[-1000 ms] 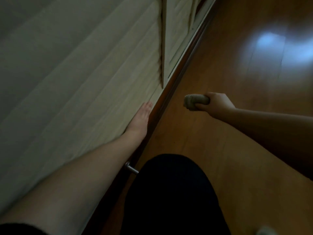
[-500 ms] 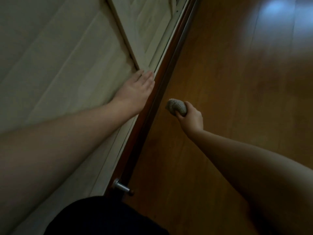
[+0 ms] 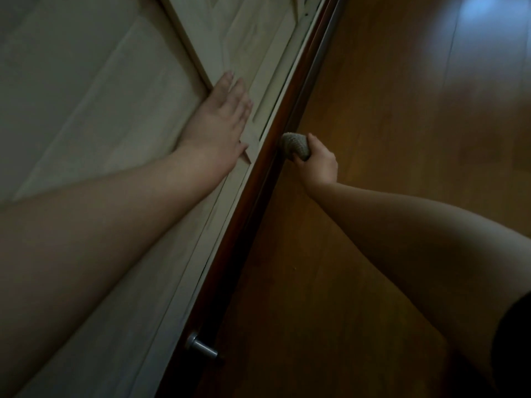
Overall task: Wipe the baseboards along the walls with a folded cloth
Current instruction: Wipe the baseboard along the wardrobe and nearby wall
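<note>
Wooden flooring (image 3: 388,139) is stretching away to your right, warm brown and bare where it shows, with a pale patch of light glaring near the top right corner. Along its left edge the dark reddish baseboard (image 3: 260,179) is running diagonally from the lower middle of the view up to the top, and a thin metal strip is lying just beside it on the floor side further up. Above the baseboard the pale panelled wall (image 3: 86,96) is filling the left half, with a framed panel edge meeting it near your left hand.

You are resting your left hand (image 3: 218,124) flat against the wall, fingers straight and lying close together, holding nothing. Your right hand (image 3: 319,165) is gripping the cloth (image 3: 294,145), fingers curled round it, low beside the floor. The cloth is bunched into a compact greyish wad with a knitted-looking texture, and its far end is touching the face of the baseboard, roughly level with your left wrist.

Down near the bottom, a short silver door stop (image 3: 201,347) is sticking out from the baseboard over the floor, well apart from the cloth. Dark fabric is showing at the right edge by your upper arm.
</note>
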Demonstrator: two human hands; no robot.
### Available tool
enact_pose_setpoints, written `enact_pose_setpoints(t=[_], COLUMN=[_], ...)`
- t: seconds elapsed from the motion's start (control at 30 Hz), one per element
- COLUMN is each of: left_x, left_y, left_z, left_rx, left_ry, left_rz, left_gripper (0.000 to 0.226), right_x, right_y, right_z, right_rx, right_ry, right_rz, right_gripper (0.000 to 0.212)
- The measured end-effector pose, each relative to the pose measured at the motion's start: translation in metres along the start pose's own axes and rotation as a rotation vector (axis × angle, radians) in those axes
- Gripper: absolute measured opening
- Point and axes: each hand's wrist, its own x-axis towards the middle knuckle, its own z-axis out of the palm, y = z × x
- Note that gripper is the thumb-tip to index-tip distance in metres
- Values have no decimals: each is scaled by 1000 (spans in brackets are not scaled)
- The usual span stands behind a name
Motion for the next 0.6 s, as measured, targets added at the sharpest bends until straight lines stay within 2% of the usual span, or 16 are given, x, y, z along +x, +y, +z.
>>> enact_pose_setpoints(t=[0.2,0.3,0.47,0.6], left_x=[-12,-11,-11,-15], left_y=[2,2,17,36], left_z=[0,-3,-5,-2], left_rx=[-67,-57,-71,-109], left_ry=[-2,-23,-60,-53], left_rz=[16,29,15,-31], left_gripper=[78,78,74,72], right_x=[-29,-51,-112,-160], right_y=[-9,1,5,2], right_z=[31,30,41,50], right_rx=[93,38,37,72], right_ry=[-116,-162,-228,-290], right_rz=[-9,-98,-180,-168], right_gripper=[63,66,70,72])
